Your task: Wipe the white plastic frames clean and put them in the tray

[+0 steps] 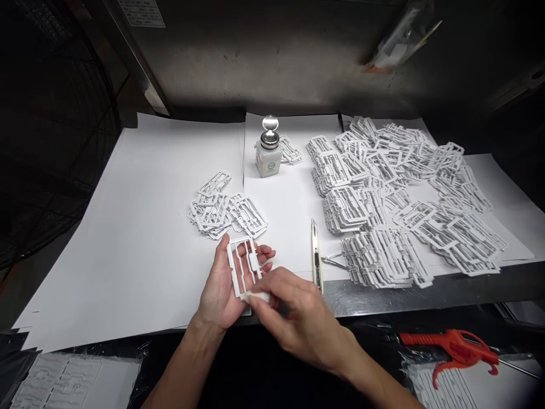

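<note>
A white plastic frame with thin inner bars lies tilted in my left hand, its fingers curled around the frame's edges. My right hand pinches a small white wad, probably cloth or cotton, and presses it against the frame's lower edge. Just beyond my hands is a loose pile of similar white frames. A squat dispenser bottle with its metal lid flipped up stands farther back.
Large stacks of white frames cover the right side. A utility knife and metal tweezers lie beside them. White paper covers the table. Below the front edge at right is a red air blow gun; bagged frames are at lower left.
</note>
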